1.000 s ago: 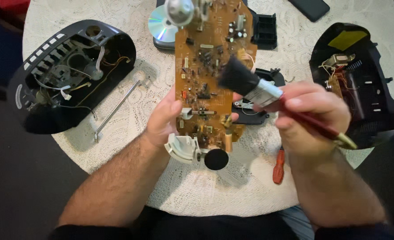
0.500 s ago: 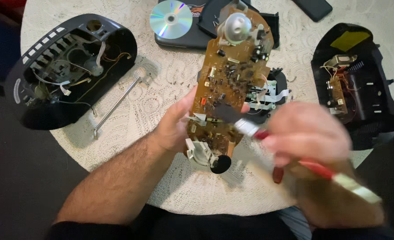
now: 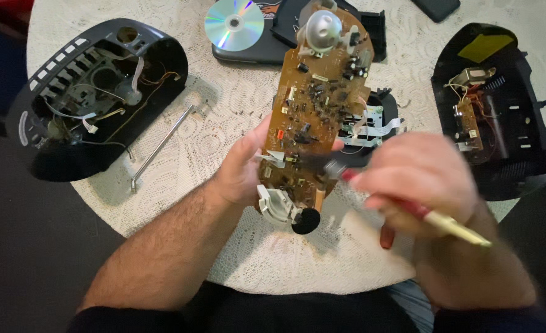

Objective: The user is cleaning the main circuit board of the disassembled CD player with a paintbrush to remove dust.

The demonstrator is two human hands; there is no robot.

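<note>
Above the table [image 3: 180, 142], the left hand [image 3: 242, 169] cups a brown circuit board [image 3: 316, 105], grip closed on its edge. The blurred right hand [image 3: 418, 182] pinches a brush [image 3: 408, 206] against the board.

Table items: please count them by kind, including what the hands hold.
Circuit board, in left hand: 1
Brush, in right hand: 1
Black casing halves: 2
Disc: 1
Metal antenna rod: 1
Total: 6

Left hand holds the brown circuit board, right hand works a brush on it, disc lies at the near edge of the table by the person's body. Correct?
Not quite. The head view shows the disc at the far edge of the table, not near the body. The rest holds: left hand holds the brown circuit board, and right hand works the brush on it.
</note>
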